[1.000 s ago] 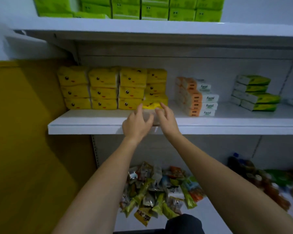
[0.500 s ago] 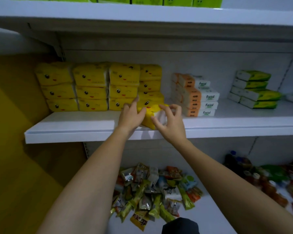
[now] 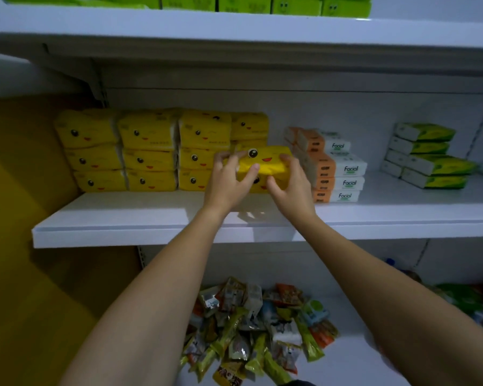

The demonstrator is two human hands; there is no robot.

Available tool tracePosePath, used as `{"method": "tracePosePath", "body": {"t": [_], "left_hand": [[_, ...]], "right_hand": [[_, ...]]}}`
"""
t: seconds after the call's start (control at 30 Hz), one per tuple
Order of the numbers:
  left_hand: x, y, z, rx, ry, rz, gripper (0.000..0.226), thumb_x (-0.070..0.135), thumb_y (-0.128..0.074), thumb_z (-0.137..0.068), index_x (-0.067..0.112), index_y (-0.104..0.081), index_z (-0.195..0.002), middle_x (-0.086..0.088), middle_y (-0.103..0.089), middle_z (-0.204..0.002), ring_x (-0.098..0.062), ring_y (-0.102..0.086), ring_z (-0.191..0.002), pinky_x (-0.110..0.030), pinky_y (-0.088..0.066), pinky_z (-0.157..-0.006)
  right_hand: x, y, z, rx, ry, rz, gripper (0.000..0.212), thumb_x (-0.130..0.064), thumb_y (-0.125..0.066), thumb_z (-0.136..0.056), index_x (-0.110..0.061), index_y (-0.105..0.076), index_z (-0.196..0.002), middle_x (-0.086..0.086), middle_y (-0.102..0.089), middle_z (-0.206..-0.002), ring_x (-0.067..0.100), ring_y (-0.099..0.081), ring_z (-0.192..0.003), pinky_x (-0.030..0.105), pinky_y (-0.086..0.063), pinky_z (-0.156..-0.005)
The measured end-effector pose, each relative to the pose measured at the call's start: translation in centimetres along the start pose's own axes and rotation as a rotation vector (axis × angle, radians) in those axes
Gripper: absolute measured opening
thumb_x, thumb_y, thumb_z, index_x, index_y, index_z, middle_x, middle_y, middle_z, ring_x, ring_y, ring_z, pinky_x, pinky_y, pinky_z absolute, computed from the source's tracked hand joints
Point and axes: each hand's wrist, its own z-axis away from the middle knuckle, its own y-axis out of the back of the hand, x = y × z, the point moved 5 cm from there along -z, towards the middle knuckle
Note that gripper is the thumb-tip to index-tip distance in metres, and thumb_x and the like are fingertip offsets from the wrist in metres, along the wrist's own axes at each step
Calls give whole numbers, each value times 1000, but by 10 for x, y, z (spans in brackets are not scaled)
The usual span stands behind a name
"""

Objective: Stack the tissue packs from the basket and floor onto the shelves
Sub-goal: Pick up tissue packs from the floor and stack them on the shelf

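Note:
A yellow tissue pack (image 3: 267,164) with a cartoon face is held above the white middle shelf (image 3: 129,218), in front of the rightmost yellow stack (image 3: 250,126). My left hand (image 3: 229,181) grips its left end, thumb on the front face. My right hand (image 3: 292,185) grips its right end, fingers over the top. Another yellow pack lies partly hidden under the held one. Stacked yellow packs (image 3: 148,150) fill the shelf's left part, three high.
Orange-and-white Facial packs (image 3: 335,169) stand just right of my hands, green-and-white packs (image 3: 430,157) farther right. Green packs (image 3: 262,4) line the top shelf. Snack packets (image 3: 257,327) lie heaped on the lower shelf. A yellow wall (image 3: 20,246) is at left.
Both hands lifted the yellow pack from the shelf's front edge up and back toward the rightmost stack, turning its face toward me. The view moved closer.

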Motion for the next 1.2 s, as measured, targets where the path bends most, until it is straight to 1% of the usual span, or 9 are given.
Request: {"method": "tracePosePath", "body": {"t": [0.23,0.37,0.5,0.57,0.67,0.73,0.9,1.03,1.2], "left_hand": [[-10,-25,-44,-49,-77,-27,50,19,-54,-92,20,-38,-139,-10,-29,-145,-27,-39,-129,-29,-36,-101],[-28,-33,-55,53,-31,-281,44,23,-51,-94,19,-41,-137,-11,-35,-139,-27,-44,-123,-35,-44,-86],[-40,-40,-45,225,-220,-493,43,9,-76,-72,4,-59,-111,-22,-56,-108,-36,-58,-95,-33,-50,-66],[-42,-44,-45,316,-330,-543,45,1,-81,-59,6,-56,-96,-19,-58,-94,-32,-53,-86,-29,-49,-60],[-38,-47,-46,330,-417,-574,37,-4,-73,-57,11,-54,-85,-8,-44,-95,-24,-36,-82,-28,-43,-58],[-40,-48,-46,335,-423,-587,25,-1,-66,-60,11,-63,-82,-4,-36,-97,-23,-36,-82,-28,-43,-58],[-42,-56,-44,138,-288,-684,36,12,-63,-69,9,-64,-105,-14,-57,-115,-31,-52,-100,-35,-50,-72],[-43,-63,-44,-34,-144,-736,56,22,-47,-91,15,-31,-144,-9,-21,-153,-29,-23,-138,-39,-26,-106],[-43,-63,-44,5,-193,-715,54,15,-59,-81,6,-47,-133,-18,-36,-146,-39,-36,-131,-45,-35,-102]], "right_hand": [[18,-13,-56,6,-7,-41,51,-5,-57,-84,-7,-40,-133,15,-36,-137,25,-43,-118,10,-29,-77],[36,-33,-69,-37,-110,-75,55,-6,-52,-88,-12,-33,-139,10,-44,-137,19,-46,-115,9,-30,-74],[46,-49,-56,-1,-16,63,56,-10,-50,-90,-10,-29,-142,16,-37,-137,30,-37,-126,34,-34,-99],[45,-46,-56,72,21,167,55,-14,-52,-91,-8,-30,-142,19,-36,-134,33,-38,-123,36,-36,-93],[41,-43,-56,98,34,161,50,-11,-52,-90,-3,-36,-137,21,-38,-127,36,-49,-106,30,-35,-70],[38,-45,-54,89,57,147,45,-7,-51,-90,1,-39,-132,22,-41,-123,37,-52,-98,28,-32,-66],[42,-55,-52,-1,86,186,42,-13,-40,-82,4,-52,-119,25,-47,-123,40,-49,-106,37,-40,-81],[45,-58,-52,-73,39,323,50,-21,-38,-82,-8,-48,-130,14,-29,-149,34,-30,-130,37,-25,-104],[53,-61,-55,-159,-66,174,52,-14,-49,-88,-17,-36,-139,15,-21,-147,37,-37,-127,40,-37,-100]]}}
